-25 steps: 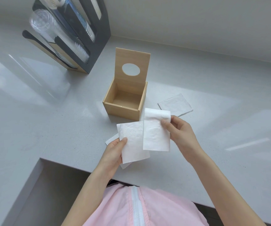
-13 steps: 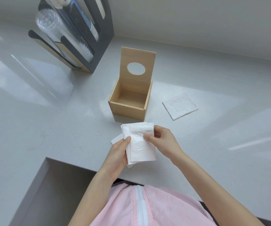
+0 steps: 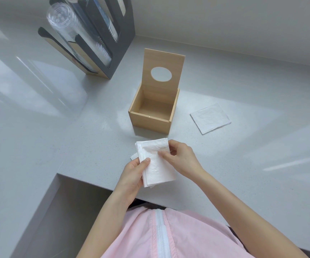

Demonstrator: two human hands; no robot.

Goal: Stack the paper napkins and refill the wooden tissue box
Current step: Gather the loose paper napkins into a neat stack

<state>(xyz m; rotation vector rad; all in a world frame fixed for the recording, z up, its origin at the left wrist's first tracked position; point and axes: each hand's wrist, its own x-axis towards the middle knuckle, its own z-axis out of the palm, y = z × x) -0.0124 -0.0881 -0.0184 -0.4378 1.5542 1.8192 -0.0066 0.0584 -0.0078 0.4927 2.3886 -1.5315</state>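
Left hand [image 3: 131, 174] and right hand [image 3: 181, 159] both pinch a small napkin stack [image 3: 157, 165] just above the counter [image 3: 94, 149] edge. Beyond it, wooden box [image 3: 150, 123] sits empty, lid [image 3: 163, 71] up. One napkin [image 3: 210, 118] lies flat right of the box.

We cannot count the napkins [image 3: 157, 164] bunched under both hands; the cup dispenser [image 3: 102, 34] is cut off at the top edge, perhaps holding lids.
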